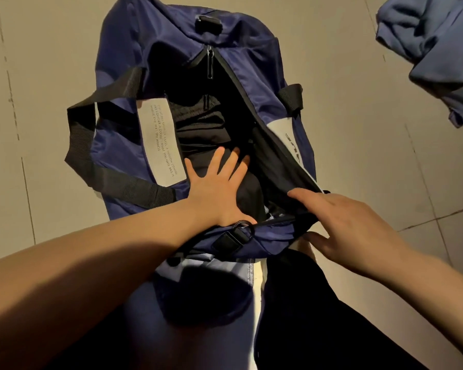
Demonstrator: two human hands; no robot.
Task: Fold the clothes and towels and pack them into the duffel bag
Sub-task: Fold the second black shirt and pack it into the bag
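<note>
A navy duffel bag (134, 38) with black straps lies unzipped on the tiled floor, its opening facing me. Black folded clothing (198, 121) fills the inside. My left hand (214, 188) lies flat with spread fingers, pressing down on the black clothing near the bag's close end. My right hand (340, 225) holds the bag's right rim at the near corner, fingers over the edge and thumb under it, pulling the opening wide.
A crumpled blue garment (436, 49) lies on the floor at the upper right. Beige floor tiles (38, 76) surround the bag. My dark trousers and a light cloth (257, 287) lie below the bag's near end.
</note>
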